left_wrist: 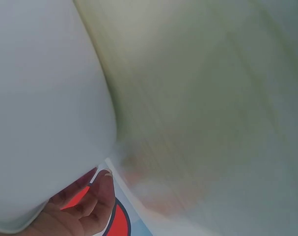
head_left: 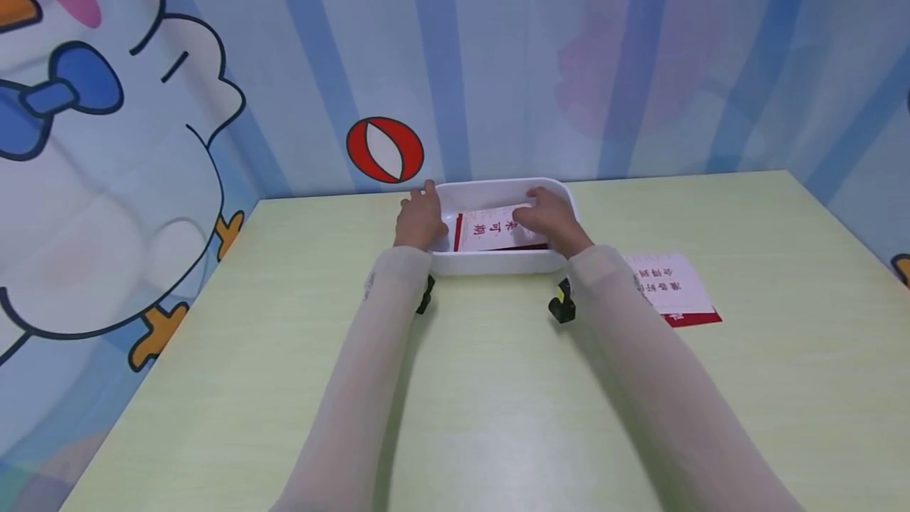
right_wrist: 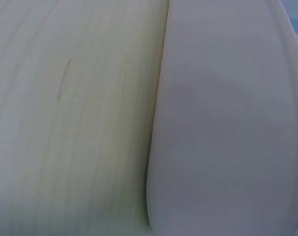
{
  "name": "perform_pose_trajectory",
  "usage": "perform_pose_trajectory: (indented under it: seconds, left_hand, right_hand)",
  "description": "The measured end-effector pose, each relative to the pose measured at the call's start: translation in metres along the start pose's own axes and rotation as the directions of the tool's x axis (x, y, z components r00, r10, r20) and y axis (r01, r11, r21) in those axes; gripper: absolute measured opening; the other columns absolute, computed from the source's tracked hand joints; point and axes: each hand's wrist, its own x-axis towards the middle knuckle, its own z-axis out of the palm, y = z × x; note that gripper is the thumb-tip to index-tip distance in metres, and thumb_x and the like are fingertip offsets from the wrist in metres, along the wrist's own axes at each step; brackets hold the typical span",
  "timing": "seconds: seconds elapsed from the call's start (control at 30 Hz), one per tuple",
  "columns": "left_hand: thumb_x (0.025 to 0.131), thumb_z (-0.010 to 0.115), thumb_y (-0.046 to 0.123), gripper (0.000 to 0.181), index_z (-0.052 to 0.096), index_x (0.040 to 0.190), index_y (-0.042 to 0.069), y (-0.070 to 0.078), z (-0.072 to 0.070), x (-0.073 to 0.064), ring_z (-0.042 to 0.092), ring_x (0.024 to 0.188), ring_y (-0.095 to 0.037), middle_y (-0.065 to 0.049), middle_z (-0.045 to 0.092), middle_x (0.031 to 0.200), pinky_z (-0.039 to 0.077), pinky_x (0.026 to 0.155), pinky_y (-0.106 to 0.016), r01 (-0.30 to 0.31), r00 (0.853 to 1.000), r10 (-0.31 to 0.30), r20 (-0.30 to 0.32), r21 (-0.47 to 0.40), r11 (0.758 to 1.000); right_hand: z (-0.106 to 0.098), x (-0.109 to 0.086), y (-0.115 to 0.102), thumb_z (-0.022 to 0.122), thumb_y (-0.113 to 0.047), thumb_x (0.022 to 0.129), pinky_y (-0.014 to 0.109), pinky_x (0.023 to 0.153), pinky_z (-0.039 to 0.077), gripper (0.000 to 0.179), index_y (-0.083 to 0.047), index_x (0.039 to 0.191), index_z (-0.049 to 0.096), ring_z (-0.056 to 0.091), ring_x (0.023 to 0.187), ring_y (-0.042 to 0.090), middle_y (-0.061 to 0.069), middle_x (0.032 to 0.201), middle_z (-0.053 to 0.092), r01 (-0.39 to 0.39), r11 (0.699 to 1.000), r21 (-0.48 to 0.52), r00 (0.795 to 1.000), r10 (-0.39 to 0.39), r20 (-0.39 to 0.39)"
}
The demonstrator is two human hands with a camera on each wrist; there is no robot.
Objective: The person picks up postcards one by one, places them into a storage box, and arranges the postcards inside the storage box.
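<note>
A white plastic tray [head_left: 498,263] stands at the far side of the table. At its left end my left hand [head_left: 419,217] grips the rim, thumb over the inner side and fingers outside. In the left wrist view, fingers of that left hand [left_wrist: 85,209] show past the tray wall [left_wrist: 45,88]. My right hand [head_left: 554,221] reaches into the tray's right end and pinches a white card with red print [head_left: 486,231], covering its right end. A dark red edge shows along the card's near side. Only the tray's outer wall [right_wrist: 227,123] and the tabletop fill the right wrist view.
Another white printed card [head_left: 668,283] with a red lower edge lies right of the tray, partly hidden by the right sleeve. The pale green table [head_left: 483,401] meets a blue striped cloth backdrop [head_left: 498,62] just behind the tray.
</note>
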Motion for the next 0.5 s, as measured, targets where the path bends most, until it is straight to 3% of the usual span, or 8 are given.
perform_pose_trajectory:
  seconds: [0.33, 0.5]
  left_hand:
    - [0.089, 0.073, 0.015, 0.084, 0.023, 0.156, 0.013, 0.0012, -0.0027, -0.0021, 0.048, 0.129, -0.033, -0.015, 0.043, 0.149, 0.048, 0.109, -0.047, -0.01, 1.0, 0.01, 0.0, 0.023, 1.0]
    - [0.089, 0.072, 0.014, 0.082, 0.024, 0.155, 0.01, 0.0007, -0.0028, -0.0034, 0.049, 0.129, -0.034, -0.018, 0.044, 0.148, 0.048, 0.109, -0.049, -0.022, 1.0, 0.022, -0.004, 0.022, 1.0]
  right_hand:
    - [0.0, -0.0035, 0.0013, 0.052, -0.02, 0.091, 0.045, 0.121, 0.033, 0.066, 0.002, 0.151, 0.036, 0.04, 0.141, 0.035, 0.019, 0.159, 0.035, 0.037, 0.999, 0.0, 0.998, -0.037, -0.058]
    - [0.0011, -0.003, 0.002, 0.052, -0.025, 0.094, 0.048, 0.122, 0.03, 0.063, 0.001, 0.15, 0.038, 0.038, 0.142, 0.035, 0.019, 0.158, 0.036, 0.005, 1.0, -0.017, 0.998, -0.006, -0.06]
